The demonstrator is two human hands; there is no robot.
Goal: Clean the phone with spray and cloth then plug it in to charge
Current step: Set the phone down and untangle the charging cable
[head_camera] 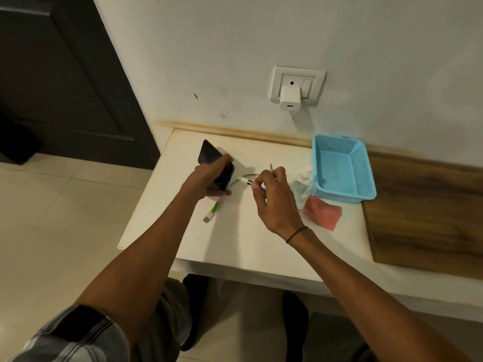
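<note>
Left hand (213, 173) gripping glossy black phone (209, 158), right hand (274, 194) pinching white cable (244, 180), beside clear spray bottle (303, 184), pink cloth (324, 212), blue mesh basket (342, 171) on white counter (235, 246).

I think this is a room in a home. I see a white counter (261, 244) against a marked wall, a wall plug (298, 86), a tiled floor (65, 218) and a dark door (65, 74).

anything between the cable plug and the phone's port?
Nothing visible. The right hand pinches the plug, which points at the lower end of the phone held by the left hand, with only a bare gap of table between.
</note>
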